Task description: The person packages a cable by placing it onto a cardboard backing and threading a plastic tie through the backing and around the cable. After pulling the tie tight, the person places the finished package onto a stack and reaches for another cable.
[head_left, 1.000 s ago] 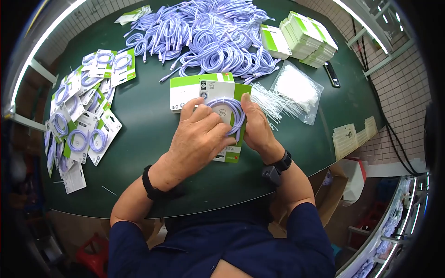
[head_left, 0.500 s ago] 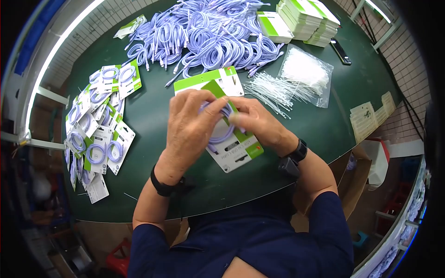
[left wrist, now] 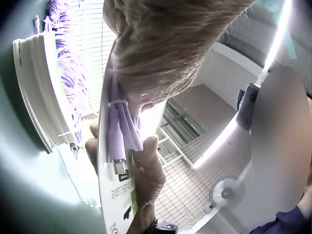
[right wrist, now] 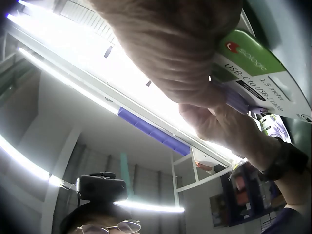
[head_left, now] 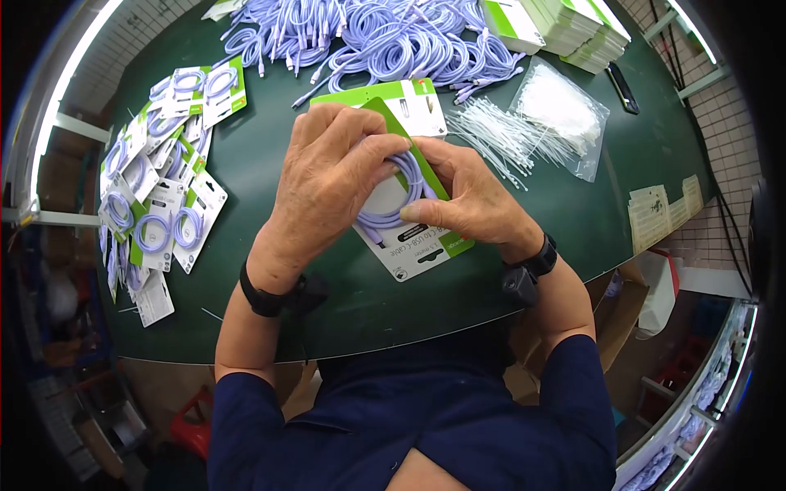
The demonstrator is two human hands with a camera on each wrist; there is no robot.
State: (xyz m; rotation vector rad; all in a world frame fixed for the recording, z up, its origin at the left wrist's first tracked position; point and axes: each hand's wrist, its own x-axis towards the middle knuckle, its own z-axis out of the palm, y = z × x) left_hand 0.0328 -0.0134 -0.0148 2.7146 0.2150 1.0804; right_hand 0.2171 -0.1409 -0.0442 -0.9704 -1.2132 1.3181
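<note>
Between both hands, over the front half of the table, is a white-and-green printed card [head_left: 417, 258] with a coiled lilac USB-C cable [head_left: 416, 176] on its face. My left hand [head_left: 327, 176] pinches the coil at the upper left, its other fingers bent over the card's edge. On the right side my right hand [head_left: 479, 192] grips the card, thumb pressing the coil's lower part and fingers behind. A white tie [left wrist: 118, 102] circles the cable near its metal plug [left wrist: 119, 167] in the left wrist view. Card lettering [right wrist: 251, 83] shows in the right wrist view.
Just beyond the hands lie blank green-and-white cards [head_left: 422, 110]. Loose white cable ties [head_left: 491, 135] spill beside a clear bag of ties [head_left: 565, 110]. Cables are heaped [head_left: 409, 49] at the back, card stacks [head_left: 581, 37] back right. Carded cables [head_left: 151, 233] pile up at left.
The card has turned from nearly upright to a slant. The right thumb has moved from the card's upper right edge down onto the coil; the left hand has shifted up to the coil's upper left.
</note>
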